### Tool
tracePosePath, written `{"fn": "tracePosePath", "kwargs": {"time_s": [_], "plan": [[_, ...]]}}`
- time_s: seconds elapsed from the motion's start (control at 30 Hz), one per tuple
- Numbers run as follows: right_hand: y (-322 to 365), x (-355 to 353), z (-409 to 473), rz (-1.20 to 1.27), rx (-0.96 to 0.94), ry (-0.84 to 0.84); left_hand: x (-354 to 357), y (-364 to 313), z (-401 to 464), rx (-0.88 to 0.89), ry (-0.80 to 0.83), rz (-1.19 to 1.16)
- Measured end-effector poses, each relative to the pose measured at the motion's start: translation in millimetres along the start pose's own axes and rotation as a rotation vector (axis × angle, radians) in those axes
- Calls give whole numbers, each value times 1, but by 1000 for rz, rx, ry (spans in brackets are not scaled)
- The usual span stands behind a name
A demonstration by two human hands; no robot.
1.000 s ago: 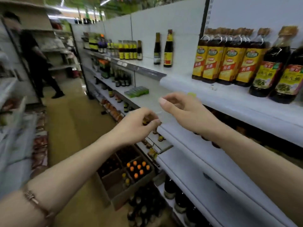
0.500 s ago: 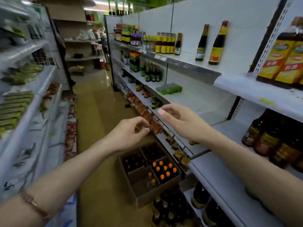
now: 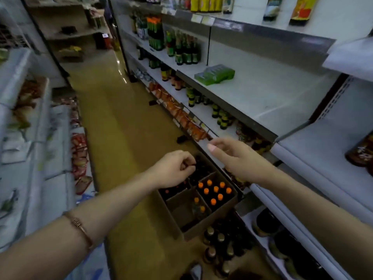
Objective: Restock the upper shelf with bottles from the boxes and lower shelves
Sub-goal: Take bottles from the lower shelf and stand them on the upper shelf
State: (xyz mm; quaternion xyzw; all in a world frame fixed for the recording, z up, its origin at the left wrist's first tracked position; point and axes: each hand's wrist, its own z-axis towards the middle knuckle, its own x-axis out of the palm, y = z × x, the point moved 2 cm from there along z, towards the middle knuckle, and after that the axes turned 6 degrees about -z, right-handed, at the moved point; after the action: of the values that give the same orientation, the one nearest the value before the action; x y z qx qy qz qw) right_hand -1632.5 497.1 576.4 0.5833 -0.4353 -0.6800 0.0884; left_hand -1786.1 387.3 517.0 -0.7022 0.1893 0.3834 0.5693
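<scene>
Brown corrugated cardboard box (image 3: 203,223) on yellowish glossy floor (image 3: 125,126), open top, split by cardboard dividers into compartments. Far-right compartment packed with dark bottles with round orange caps (image 3: 215,190); near compartment with two or three of same, rest of it bare cardboard. Far-left compartments dark, contents hard to make out. Cluster of dark bottles with brownish caps (image 3: 220,247) standing loose on floor just beside box, near side.

Left hand (image 3: 173,168) out over far end of box, fingers curled in toward palm, thumb against fingertips; something dark at fingertips, cannot tell if pinched item or box contents behind. Thin copper-coloured metal bracelet (image 3: 80,229) on left forearm. Right hand (image 3: 232,156) out above shelf edge, fingers loosely bent and relaxed, thumb extended, holding nothing, touching nothing.

White painted metal shelving (image 3: 268,102) along right side, flat tiers, grey price-strip fronts. Middle tier mostly bare, one flat green plastic-wrapped pack (image 3: 216,74) lying on it. Green-labelled dark glass bottles (image 3: 183,51) upright farther back on same tier. Yellow-labelled bottles (image 3: 203,4) on upper tier at top edge, cropped. Orange crinkly packets (image 3: 187,120) on lower tier. Large dark round-bodied bottles (image 3: 268,225) on bottom tier, near right. Dark bottle with brown label (image 3: 361,152) at right edge, partly cut off.

Left-side white shelves (image 3: 34,138) blurred, red and orange packets on them.
</scene>
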Motion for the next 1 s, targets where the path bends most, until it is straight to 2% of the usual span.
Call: {"fn": "tracePosePath", "kwargs": {"time_s": [0.2,0.4,0.67,0.9,1.0], "plan": [[-68,21,98,41,135,37,17,62,99,-29,103,57],[-144,57,155,79,282,52,56,124,172,-42,200,64],[-262,162,175,123,471,72,160,223,220,-156,549,46],[-355,260,205,215,672,25,251,314,259,-139,639,26],[-394,305,208,214,737,61,294,348,272,-131,686,63]]}}
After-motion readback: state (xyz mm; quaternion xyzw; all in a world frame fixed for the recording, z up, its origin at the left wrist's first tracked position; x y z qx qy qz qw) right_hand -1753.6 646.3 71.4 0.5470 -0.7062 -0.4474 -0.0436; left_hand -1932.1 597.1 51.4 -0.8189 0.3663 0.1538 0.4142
